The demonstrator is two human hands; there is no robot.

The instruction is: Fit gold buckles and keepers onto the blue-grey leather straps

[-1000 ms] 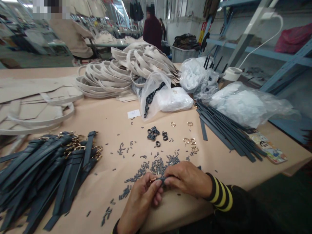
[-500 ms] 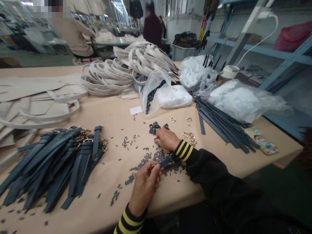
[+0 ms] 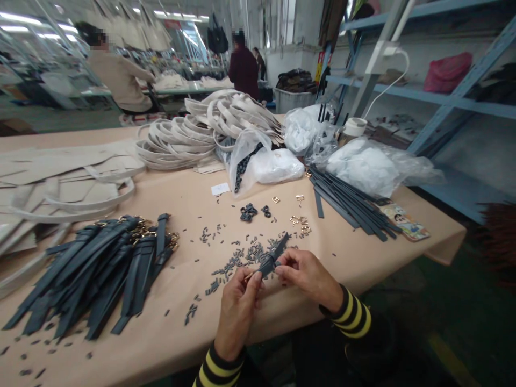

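My left hand [image 3: 238, 303] is closed on the buckle end of a dark blue-grey leather strap [image 3: 277, 251]; a bit of gold metal shows at its fingertips. The strap's free end points up and away to the right. My right hand [image 3: 308, 275] pinches a small dark strap loop [image 3: 277, 264] against the strap's right side, partly hidden by the fingers. Beyond the hands lie scattered short dark pieces [image 3: 231, 262], a little heap of dark loops [image 3: 248, 212] and several gold buckles [image 3: 304, 220].
Finished-looking straps with gold hardware [image 3: 100, 269] are heaped at left. Plain dark strips [image 3: 346, 204] lie at right beside a patterned card-like item [image 3: 407, 221]. Behind are pale strap coils [image 3: 242, 115], plastic bags [image 3: 278, 165] and blue shelving [image 3: 435, 97]. Two co-workers stand farther back.
My right hand has come back from the heap of loops to the strap, toward me and rightward. The strap is now tilted more upward in my left hand. The camera view has shifted.
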